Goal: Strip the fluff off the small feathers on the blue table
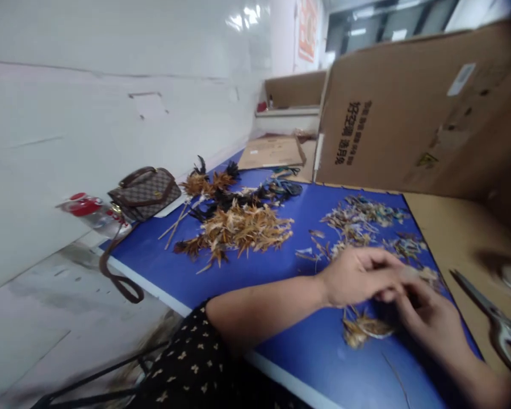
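Observation:
My left hand [357, 278] reaches over the blue table with its fingers curled closed. Its fingertips meet those of my right hand [432, 312], which is pinched and somewhat blurred. Whatever lies between the fingers is too small or hidden to make out. Just below my left hand is a small clump of golden-brown feathers [357, 332]; I cannot tell whether it touches the hand. Beyond the hands spreads a loose scatter of grey and brown feathers [351, 218]. Farther left is a large pile of orange-brown feathers [242, 227], with darker bunches behind it.
Scissors [494, 321] lie on the cardboard at the right. A big cardboard box [387, 119] stands behind the table [310, 363]. By the wall at left are a checked handbag [147, 193], its strap hanging over the edge, and a red-capped plastic bottle [91, 213].

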